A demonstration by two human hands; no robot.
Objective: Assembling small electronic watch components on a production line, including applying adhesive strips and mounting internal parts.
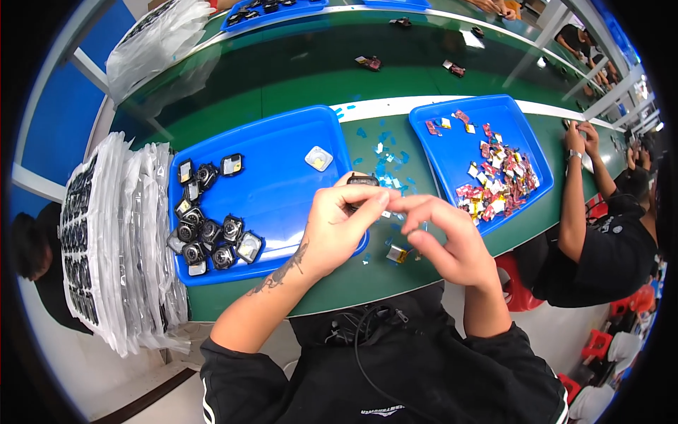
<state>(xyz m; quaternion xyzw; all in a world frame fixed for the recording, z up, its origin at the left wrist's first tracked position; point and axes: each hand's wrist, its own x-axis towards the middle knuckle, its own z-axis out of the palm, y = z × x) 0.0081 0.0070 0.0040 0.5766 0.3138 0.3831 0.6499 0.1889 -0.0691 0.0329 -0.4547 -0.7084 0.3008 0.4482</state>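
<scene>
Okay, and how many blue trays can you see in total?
4: a near left tray, a near right tray, a far left tray and a far right tray. The top edge cuts off the far two; more may be hidden.

Sits on the wearer's head, left of a side-by-side pair — looks down and forward over the black shirt (452,381). Catches the left hand (337,227) and right hand (453,244) close up, centrally — then blue trays (282,201) farther out, and past them a white edge (385,108) bent into an arc by the wide lens.
</scene>
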